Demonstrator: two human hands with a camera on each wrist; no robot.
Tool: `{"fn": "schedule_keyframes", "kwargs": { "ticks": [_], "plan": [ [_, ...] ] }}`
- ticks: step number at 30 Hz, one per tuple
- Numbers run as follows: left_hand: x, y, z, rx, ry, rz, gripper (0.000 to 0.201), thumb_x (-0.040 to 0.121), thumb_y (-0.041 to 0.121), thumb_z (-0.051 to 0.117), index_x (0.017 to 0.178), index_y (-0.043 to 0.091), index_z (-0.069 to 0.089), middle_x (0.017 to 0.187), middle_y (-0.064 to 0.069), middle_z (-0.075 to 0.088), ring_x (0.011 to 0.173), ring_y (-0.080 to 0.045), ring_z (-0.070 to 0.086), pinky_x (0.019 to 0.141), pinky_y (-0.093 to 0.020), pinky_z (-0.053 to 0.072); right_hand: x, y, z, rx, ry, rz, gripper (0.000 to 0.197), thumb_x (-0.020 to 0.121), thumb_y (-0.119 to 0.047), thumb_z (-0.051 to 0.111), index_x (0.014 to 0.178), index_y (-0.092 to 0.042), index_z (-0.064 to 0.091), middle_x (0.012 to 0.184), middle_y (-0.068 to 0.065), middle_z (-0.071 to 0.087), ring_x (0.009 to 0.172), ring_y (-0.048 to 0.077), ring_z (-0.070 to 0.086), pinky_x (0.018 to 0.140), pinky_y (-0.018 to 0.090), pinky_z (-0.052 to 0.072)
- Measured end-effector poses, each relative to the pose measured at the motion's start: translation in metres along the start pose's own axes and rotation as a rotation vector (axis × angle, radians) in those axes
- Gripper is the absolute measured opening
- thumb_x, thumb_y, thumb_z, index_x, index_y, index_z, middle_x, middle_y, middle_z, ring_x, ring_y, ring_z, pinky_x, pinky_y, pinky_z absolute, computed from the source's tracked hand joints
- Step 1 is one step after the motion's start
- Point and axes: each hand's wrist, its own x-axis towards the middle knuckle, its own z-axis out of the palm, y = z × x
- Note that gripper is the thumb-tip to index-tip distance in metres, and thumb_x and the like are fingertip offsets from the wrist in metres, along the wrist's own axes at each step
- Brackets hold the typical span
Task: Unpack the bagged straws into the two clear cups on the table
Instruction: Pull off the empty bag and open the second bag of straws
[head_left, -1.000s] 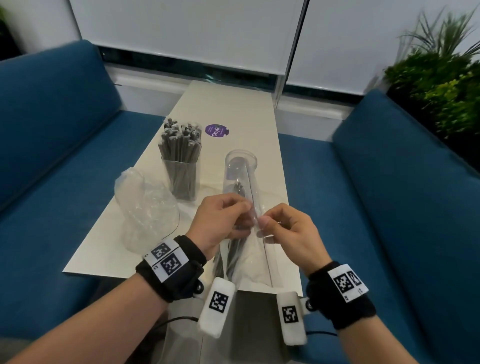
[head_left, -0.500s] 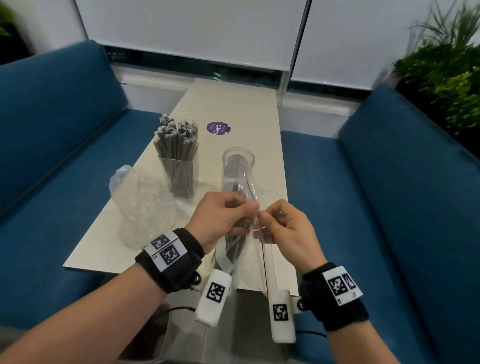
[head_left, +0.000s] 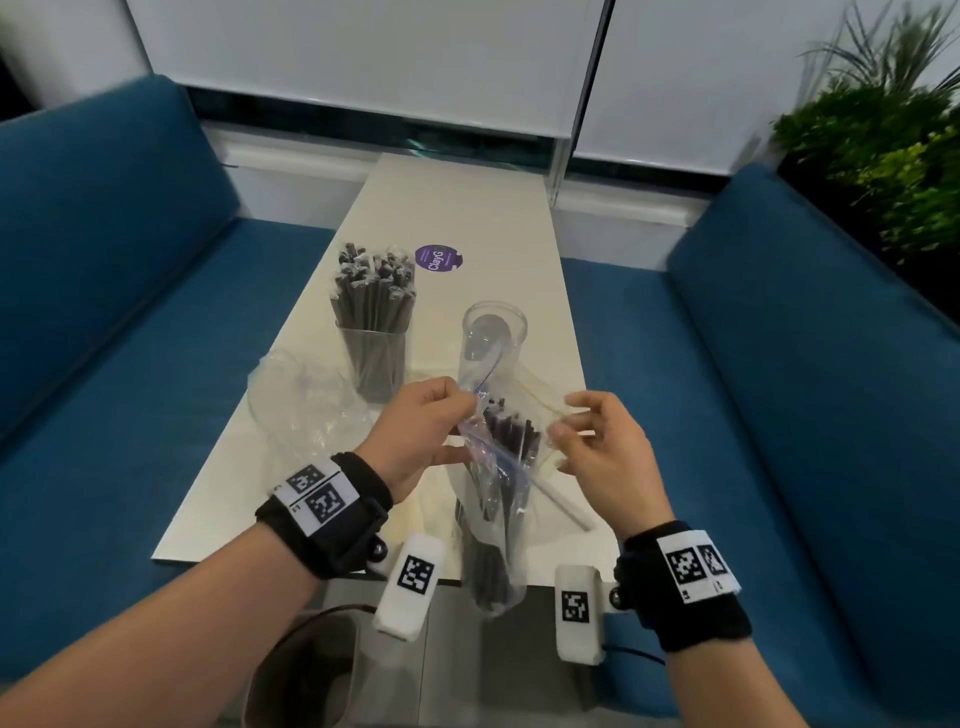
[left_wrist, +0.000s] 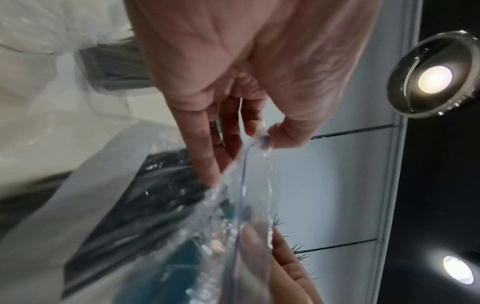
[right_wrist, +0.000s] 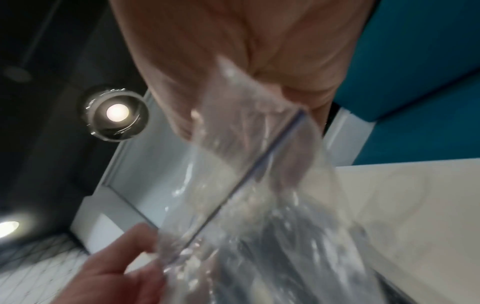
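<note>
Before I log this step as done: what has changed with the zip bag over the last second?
The left hand and right hand, earlier pinching close together at the top of the zip bag, have pulled apart sideways, spreading its mouth open over the dark straws inside. Both still pinch the bag's edges. The full cup of straws, the empty clear cup and the crumpled empty bag stayed put.
</note>
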Motion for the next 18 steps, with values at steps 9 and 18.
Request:
{"fn": "schedule_keyframes", "kwargs": {
  "ticks": [9, 18],
  "plan": [
    [0.011, 0.009, -0.017, 0.080, 0.018, 0.023, 0.022, 0.096, 0.035, 0.068, 0.097, 0.013, 0.065, 0.079, 0.002, 0.063, 0.046, -0.003, 0.056, 0.051, -0.026, 0.051, -0.008, -0.029, 0.032, 0.067, 0.007, -0.010, 0.023, 0.098, -0.040, 0.069, 0.087, -0.020, 0.065, 0.093, 0.002, 0.078, 0.091, 0.017, 0.076, 0.075, 0.034, 0.060],
    [0.019, 0.004, -0.022, 0.004, 0.081, 0.074, 0.036, 0.102, 0.039, 0.058, 0.074, 0.018, 0.051, 0.081, -0.003, 0.060, 0.080, -0.020, 0.056, 0.072, -0.038, 0.052, -0.008, -0.025, 0.029, 0.339, 0.155, -0.033, 0.025, 0.105, -0.006, 0.056, 0.108, -0.030, 0.052, 0.107, 0.007, 0.072, 0.082, 0.023, 0.080, 0.072, 0.040, 0.063]
  ]
}}
